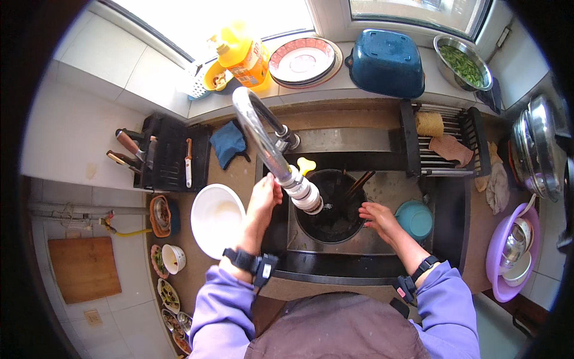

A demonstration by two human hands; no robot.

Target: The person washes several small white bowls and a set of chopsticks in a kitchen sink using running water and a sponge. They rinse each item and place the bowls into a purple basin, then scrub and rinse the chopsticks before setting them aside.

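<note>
Under the chrome faucet [264,134] with its white nozzle, a dark round pot [332,224] stands in the sink, with chopsticks leaning inside it. My left hand [265,194] is beside the nozzle, left of the pot; the faucet hides part of its fingers, so its hold is unclear. Near the pot's right rim is my right hand [378,218], fingers extended and apart, holding nothing. A teal bowl [414,220] lies in the sink just right of that hand. The white basin [215,220] rests on the counter left of my left forearm.
A knife rack [172,157] and a blue cloth [228,142] are at the left. At the right stand a dish rack [441,168] and a purple basin [495,264] with bowls. Plates [302,63], a detergent bottle [246,58] and a blue tub [385,63] line the sill.
</note>
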